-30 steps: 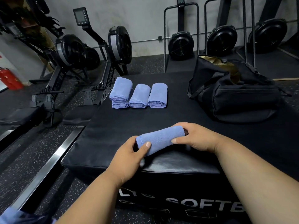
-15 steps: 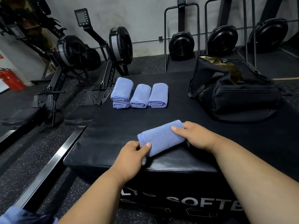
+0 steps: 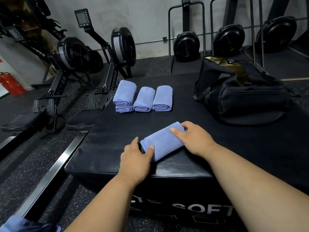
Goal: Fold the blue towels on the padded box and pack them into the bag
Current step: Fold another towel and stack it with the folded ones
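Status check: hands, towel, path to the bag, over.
Left hand and right hand both on the folded towel, ends pinched. Four folded towels waiting behind. Bag open, path clear.

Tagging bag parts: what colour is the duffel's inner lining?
Tan or gold, showing at the open top of the black duffel bag in the head view.

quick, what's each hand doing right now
Left hand: curled on the near end of the folded blue towel, thumb on top.
Right hand: resting on the towel's far end, fingers over it; whether it grips cannot be told.
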`<action>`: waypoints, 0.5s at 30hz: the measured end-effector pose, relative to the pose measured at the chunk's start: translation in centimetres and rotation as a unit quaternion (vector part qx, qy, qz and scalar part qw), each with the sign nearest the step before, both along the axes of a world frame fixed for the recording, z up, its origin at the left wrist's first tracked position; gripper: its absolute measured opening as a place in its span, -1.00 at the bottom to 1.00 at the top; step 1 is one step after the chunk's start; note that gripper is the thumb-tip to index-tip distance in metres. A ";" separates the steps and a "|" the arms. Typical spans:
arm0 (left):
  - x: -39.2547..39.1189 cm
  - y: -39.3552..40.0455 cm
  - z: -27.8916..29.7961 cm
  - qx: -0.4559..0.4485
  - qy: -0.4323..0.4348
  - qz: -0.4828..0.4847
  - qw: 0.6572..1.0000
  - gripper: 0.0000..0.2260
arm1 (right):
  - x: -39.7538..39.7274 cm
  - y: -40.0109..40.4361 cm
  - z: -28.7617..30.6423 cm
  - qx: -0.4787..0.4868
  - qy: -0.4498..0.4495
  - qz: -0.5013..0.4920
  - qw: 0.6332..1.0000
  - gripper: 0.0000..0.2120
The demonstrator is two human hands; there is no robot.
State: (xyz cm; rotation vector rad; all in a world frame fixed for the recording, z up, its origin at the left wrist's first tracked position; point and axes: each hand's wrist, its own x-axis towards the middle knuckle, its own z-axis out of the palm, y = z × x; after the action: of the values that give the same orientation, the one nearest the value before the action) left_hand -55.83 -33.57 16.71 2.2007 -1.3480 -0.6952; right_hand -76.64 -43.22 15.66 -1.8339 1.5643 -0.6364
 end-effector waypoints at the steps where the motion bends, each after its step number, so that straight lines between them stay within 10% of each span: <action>1: 0.1 0.1 -0.1 -0.003 0.002 -0.004 1.000 -0.34 | 0.0 0.0 0.0 -0.004 0.003 0.000 1.000 -0.58; 9: 0.1 1.8 0.0 -0.177 0.140 -0.027 0.974 -0.40 | -2.1 0.4 0.8 0.088 -0.217 0.104 0.967 -0.88; 15: -2.2 2.8 0.0 -0.377 -0.106 -0.188 0.901 -0.50 | -4.7 0.8 1.6 -0.014 -0.233 0.102 0.967 -0.63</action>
State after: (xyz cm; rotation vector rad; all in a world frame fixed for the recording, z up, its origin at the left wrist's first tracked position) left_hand -58.02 -30.78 16.73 1.4310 -1.7928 -0.0052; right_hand -81.38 -42.47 17.22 -1.6797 1.0486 -0.9161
